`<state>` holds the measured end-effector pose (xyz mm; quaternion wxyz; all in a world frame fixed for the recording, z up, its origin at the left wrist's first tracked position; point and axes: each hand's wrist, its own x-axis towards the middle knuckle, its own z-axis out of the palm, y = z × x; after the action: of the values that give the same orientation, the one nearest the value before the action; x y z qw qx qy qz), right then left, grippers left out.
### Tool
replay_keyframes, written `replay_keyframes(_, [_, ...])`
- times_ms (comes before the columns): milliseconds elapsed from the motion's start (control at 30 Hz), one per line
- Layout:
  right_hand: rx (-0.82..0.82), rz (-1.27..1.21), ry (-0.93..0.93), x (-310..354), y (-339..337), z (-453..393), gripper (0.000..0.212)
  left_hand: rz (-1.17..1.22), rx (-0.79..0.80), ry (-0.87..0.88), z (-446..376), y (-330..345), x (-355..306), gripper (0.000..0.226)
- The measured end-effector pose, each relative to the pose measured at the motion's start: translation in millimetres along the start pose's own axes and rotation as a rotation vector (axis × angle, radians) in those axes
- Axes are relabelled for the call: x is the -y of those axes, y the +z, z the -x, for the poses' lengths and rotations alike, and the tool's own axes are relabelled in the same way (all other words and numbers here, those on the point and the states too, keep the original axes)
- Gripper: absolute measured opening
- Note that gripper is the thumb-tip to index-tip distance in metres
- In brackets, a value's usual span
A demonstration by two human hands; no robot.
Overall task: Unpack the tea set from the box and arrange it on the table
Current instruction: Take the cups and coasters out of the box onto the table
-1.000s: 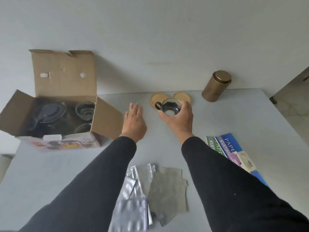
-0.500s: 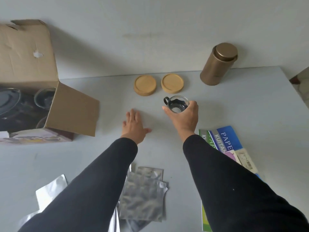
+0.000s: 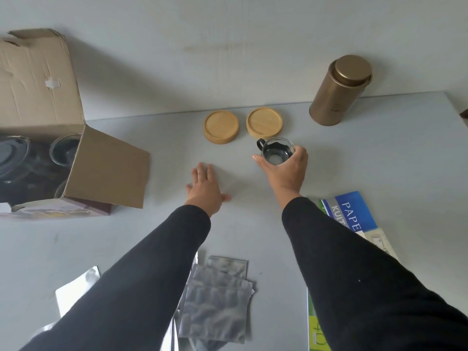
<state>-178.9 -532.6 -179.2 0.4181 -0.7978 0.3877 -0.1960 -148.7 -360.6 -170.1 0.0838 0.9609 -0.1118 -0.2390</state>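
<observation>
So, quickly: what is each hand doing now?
Left hand: open, flat on the table.
Right hand: closed around the glass cup.

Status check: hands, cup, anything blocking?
Right hand gripping small glass cup with black handle, just short of right round wooden coaster. Left hand empty, flat on table. Both coasters bare.

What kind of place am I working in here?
Probably a plain room at home or in an office: a grey table pushed against a bare white wall, with a shipping box and paper packs lying about.
</observation>
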Motion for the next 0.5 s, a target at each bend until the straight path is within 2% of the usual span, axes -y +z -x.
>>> replay_keyframes(167, [-0.027,0.144,-0.096,11.9,-13.2,5.9,0.110,0.039,0.019,0.010,4.5,-8.1,2.1,0.091])
replay_keyframes(300, [-0.090,0.228,-0.321,44.1,-24.1,11.1,0.095,0.063,-0.064,0.061,17.5,-33.8,10.6,0.076])
replay_keyframes(500, [0.056,0.200,-0.559,127.0,7.4,46.0,0.076,0.030,-0.337,0.127,33.6,-109.5,55.8,0.057])
